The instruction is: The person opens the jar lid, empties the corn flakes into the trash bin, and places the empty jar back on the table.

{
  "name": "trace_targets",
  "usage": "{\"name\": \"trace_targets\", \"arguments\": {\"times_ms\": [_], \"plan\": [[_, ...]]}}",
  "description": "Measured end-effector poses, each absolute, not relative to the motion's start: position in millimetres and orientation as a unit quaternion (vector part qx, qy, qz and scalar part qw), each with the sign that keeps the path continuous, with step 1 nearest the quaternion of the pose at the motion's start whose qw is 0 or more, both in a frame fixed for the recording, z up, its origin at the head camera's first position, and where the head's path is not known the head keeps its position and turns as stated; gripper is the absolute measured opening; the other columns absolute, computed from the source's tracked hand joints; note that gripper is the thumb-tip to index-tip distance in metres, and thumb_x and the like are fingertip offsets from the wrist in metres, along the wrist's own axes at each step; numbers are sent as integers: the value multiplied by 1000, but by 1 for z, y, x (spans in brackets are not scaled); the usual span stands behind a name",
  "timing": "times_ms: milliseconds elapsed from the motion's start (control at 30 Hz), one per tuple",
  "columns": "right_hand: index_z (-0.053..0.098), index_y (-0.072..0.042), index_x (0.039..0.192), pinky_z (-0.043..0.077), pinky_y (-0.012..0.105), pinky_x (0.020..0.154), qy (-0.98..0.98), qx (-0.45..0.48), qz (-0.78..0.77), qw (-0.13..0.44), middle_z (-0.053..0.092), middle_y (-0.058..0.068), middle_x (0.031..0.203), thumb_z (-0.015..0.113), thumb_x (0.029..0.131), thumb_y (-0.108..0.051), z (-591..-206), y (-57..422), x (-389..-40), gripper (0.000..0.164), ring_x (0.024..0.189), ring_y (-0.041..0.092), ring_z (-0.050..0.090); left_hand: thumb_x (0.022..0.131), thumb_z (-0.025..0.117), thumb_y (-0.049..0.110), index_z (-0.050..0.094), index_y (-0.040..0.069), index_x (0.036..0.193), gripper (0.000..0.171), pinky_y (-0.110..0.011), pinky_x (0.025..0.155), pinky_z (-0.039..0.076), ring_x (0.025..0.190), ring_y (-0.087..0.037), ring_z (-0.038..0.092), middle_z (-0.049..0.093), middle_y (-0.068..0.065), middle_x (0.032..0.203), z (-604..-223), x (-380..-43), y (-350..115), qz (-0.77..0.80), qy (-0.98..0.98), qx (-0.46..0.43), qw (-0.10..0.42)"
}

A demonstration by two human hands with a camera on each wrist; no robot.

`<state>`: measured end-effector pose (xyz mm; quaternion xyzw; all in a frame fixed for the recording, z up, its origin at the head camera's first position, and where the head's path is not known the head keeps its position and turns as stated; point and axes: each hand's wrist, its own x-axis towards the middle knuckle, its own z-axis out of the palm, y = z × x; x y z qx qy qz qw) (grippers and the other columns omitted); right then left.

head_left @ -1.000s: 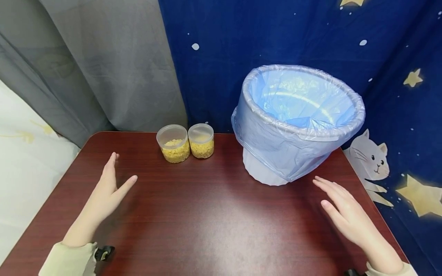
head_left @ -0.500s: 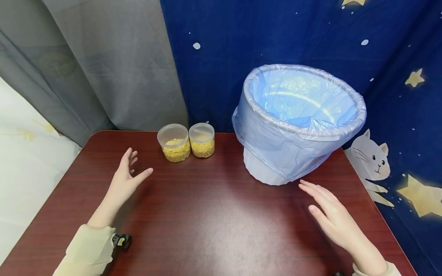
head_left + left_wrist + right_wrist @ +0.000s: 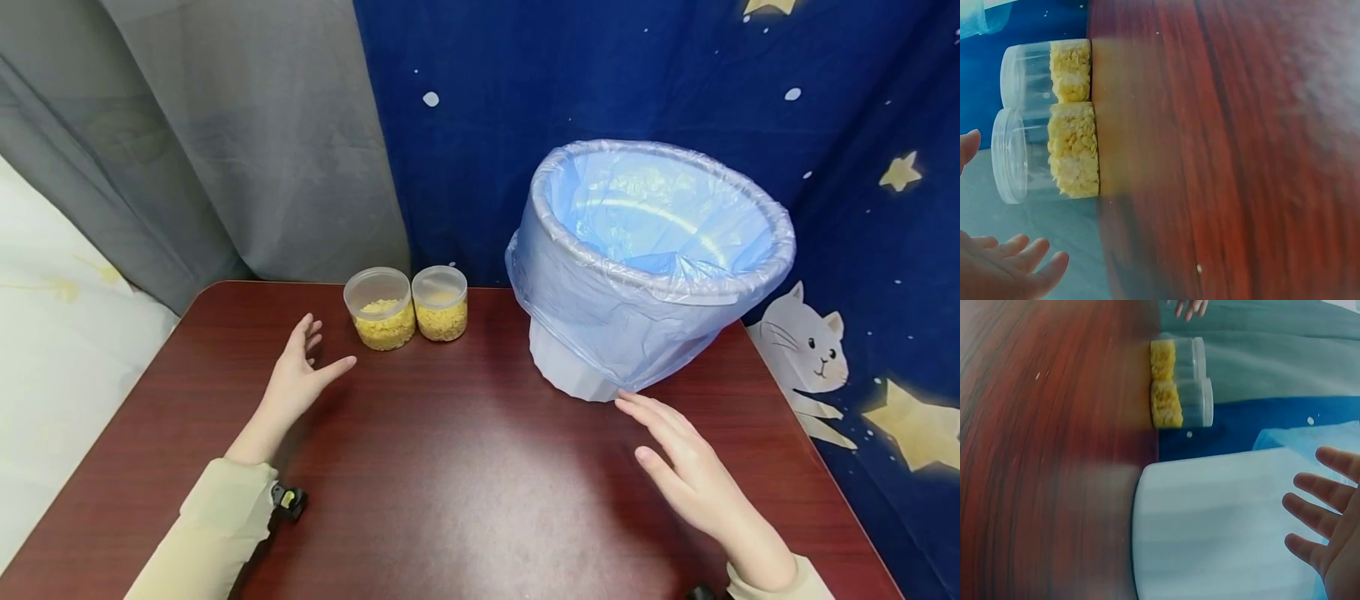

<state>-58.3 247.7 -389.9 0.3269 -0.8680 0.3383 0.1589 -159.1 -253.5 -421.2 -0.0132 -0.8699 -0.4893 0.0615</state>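
Two clear lidded jars stand side by side at the back of the table, each partly filled with yellow crumbly bits: the left jar (image 3: 381,310) and the right jar (image 3: 441,305). My left hand (image 3: 296,379) hovers to the left of the jars, fingers spread loosely, thumb pointing toward them, touching nothing. In the left wrist view the left jar (image 3: 1072,152) lies between thumb and fingers in the picture, apart from both. At the right, my right hand (image 3: 690,471) is held relaxed in front of the white bin (image 3: 570,367), holding nothing.
A blue plastic bag (image 3: 622,321) lines the bin and folds over its rim. The dark red wooden table (image 3: 465,467) ends at grey (image 3: 277,142) and blue (image 3: 480,167) curtains. A cat picture (image 3: 806,346) shows at the right edge.
My left hand has moved right and forward, closer to the jars. My right hand has shifted left along the front of the bin. Jars and bin have stayed in place.
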Motion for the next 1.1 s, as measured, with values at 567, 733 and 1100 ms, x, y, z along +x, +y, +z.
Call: {"name": "trace_targets", "arguments": {"times_ms": [567,733,1100], "plan": [[49,-5,137,25,27,108,-830,363,388,168,48,12,139,48,100,-26,-381,215,-65,43,129,24,41,81,78,28,6,0,152,105,-53,107,26,135,-42,27,24,-26,151,-434,-189,-247,-482,-875,6,47],[48,-7,139,25,27,108,-827,366,395,158,46,10,140,50,99,-25,-377,206,-68,44,130,25,40,80,79,30,5,1,152,107,-53,107,26,137,-41,25,21,-26,152,-436,-195,-243,-477,-878,7,29],[45,-9,141,24,30,109,-830,375,394,124,43,5,144,54,94,-13,-367,187,-80,47,132,24,38,81,78,27,9,-1,151,102,-52,109,23,136,-43,23,22,-26,151,-439,-211,-236,-480,-877,-12,5]]}}
